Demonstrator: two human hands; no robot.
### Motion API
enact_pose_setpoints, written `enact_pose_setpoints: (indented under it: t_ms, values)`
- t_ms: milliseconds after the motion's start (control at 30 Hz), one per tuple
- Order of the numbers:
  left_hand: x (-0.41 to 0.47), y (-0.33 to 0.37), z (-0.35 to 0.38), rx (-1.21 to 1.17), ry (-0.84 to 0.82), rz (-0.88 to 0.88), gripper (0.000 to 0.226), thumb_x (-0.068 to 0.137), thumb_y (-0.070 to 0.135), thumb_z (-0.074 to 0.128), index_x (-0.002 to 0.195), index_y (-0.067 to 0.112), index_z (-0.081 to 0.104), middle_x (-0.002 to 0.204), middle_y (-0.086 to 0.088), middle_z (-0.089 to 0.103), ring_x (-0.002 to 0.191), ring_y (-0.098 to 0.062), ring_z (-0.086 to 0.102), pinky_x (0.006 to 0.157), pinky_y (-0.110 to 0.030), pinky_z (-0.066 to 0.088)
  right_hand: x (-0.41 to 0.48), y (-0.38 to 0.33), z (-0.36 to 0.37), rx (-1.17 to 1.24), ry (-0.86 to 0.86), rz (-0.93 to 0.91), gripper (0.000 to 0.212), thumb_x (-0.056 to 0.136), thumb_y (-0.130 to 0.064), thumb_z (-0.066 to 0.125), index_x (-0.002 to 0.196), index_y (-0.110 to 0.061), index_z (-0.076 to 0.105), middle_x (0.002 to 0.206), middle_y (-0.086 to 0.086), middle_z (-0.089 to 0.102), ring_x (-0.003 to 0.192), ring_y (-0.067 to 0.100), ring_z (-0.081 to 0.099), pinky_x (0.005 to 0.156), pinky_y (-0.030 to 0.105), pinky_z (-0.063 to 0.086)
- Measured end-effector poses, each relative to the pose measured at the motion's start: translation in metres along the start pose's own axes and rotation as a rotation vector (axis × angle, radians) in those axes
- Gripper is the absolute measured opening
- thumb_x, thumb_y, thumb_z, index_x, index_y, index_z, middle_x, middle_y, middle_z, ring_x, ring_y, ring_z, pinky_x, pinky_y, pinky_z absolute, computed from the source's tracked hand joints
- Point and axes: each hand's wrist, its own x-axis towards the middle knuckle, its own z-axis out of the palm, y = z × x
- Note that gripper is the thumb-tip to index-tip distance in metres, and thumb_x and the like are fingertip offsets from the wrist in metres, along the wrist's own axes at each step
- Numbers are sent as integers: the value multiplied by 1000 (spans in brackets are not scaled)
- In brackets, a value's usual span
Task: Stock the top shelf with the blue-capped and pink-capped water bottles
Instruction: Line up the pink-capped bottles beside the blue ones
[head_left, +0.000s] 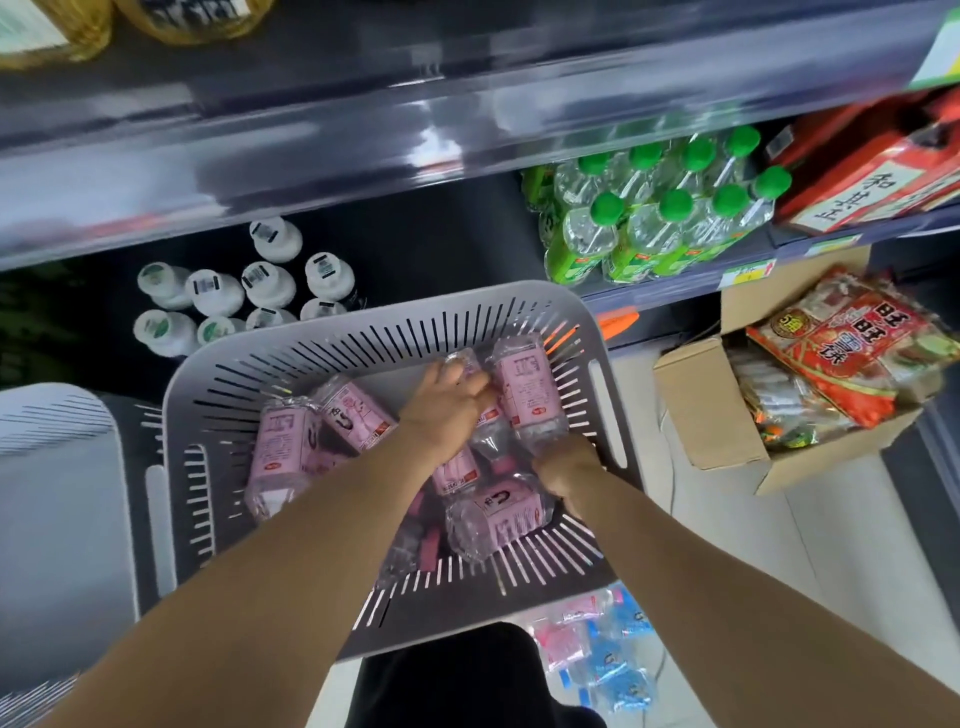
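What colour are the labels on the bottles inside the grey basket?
Pink, with dark print. The bottles in the basket show best in the head view.

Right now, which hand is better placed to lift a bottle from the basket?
Left, probably. The left hand curls over a bottle at the far side of the basket, nearest the shelf. The right hand is curled too, but what it holds is hidden.

The top shelf (467, 104) carries yellow bottles (52, 31) at its left end. Under it stand white-capped bottles (244, 291), and on the lower shelf (675, 288) green-capped bottles (660, 218) sit beside red boxes (872, 166). On the floor (857, 545) sit an open cardboard box (711, 410) and loose blue and pink bottles (597, 649).
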Motion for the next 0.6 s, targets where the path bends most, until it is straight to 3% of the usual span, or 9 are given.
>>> enact_pose_setpoints:
  t_ms: [67,167,267,333,500,600]
  values:
    - [0,0,1,14,35,-3,52,84,38,31,134,30,42,146,1,34,143,-29,12,119,-49,11,1,0,0,24,0,16,30,93,-5,47,122,1,55,70,0,43,58,8,39,50,19,35]
    - [1,-1,-1,87,93,50,49,87,17,52,134,29,45,155,0,19,146,-28,0,117,-44,-8,-4,-1,1,51,9,35,20,95,-2,43,111,0,55,82,8,54,60,12,47,46,20,34]
    - [3,0,-9,49,43,-1,63,84,5,53,140,29,35,157,-5,10,146,-26,-4,117,-53,-1,2,2,2,92,14,27,21,94,0,42,109,0,56,90,11,58,65,15,50,47,20,37]
    - [3,1,-12,41,24,-11,63,84,5,52,141,27,34,155,-5,17,146,-27,1,117,-56,5,3,4,2,86,15,23,23,93,0,44,112,2,56,89,9,57,67,16,52,47,18,41]
    - [4,4,-17,191,117,-9,44,86,14,54,129,20,50,130,4,43,129,-22,27,111,-44,20,5,5,2,172,41,61,26,90,2,49,115,2,55,108,16,64,96,26,64,76,33,55]
    - [8,6,-20,211,127,43,40,86,18,57,125,19,55,130,3,47,126,-20,31,112,-39,22,4,3,2,209,36,47,37,89,-1,50,126,4,50,123,22,58,94,25,57,82,34,51]
